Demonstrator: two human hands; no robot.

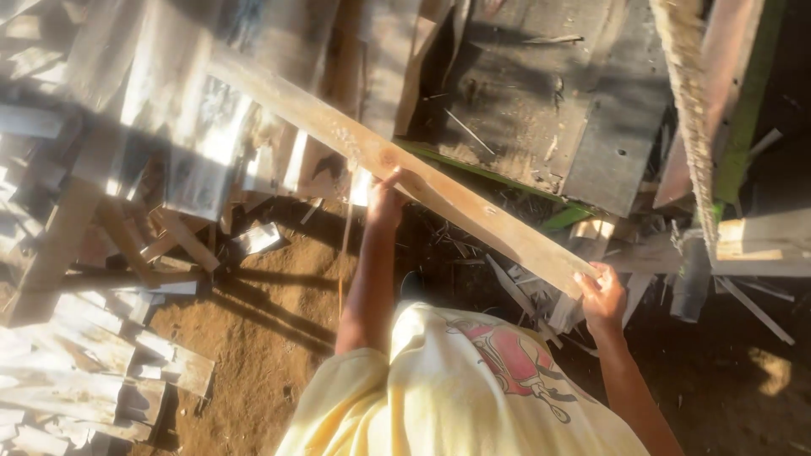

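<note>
Long plank (pixel 397 160), slanting above the sawdust floor (pixel 270 329) beside the dark desk (pixel 541 110), looks stiff, fairly heavy, splintery; left hand (pixel 386 201) fingers grasp mid-length, right hand (pixel 603 297) fingers grasp its near end, a sensible spread.

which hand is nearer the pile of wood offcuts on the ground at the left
Left. The left hand grips the long plank near its middle, closer to the offcut pile. The right hand holds the plank's near end, farther away.
</note>
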